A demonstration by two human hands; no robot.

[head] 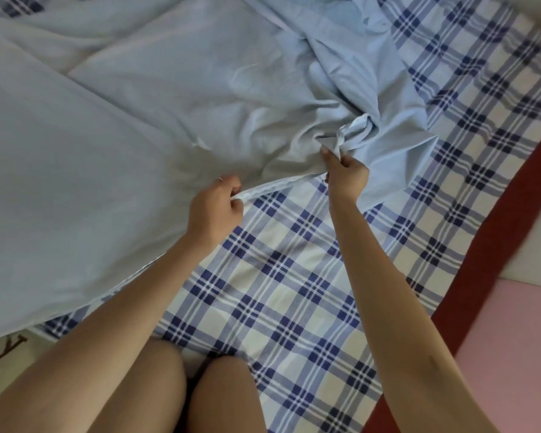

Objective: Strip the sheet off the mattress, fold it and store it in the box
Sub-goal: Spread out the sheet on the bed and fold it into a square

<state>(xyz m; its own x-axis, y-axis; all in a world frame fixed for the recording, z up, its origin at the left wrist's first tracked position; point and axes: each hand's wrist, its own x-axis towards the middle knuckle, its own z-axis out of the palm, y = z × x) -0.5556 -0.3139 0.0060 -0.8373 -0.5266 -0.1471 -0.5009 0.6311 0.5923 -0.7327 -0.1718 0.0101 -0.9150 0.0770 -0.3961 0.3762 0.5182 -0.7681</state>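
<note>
While the pale blue sheet (pixel 107 135) lies spread over the left and far part of the checked mattress (pixel 294 292), its near hem runs left to right, rising slightly. The left hand (pixel 214 203) pinches that hem between thumb and curled fingers. From there the hem stretches taut to the right hand (pixel 345 173), which grips a bunched, twisted corner. Crumpled folds trail from that corner up toward the far right. A dark red border (pixel 481 260) slants along the mattress's right side, and a pink surface (pixel 519 354) lies beyond it.
</note>
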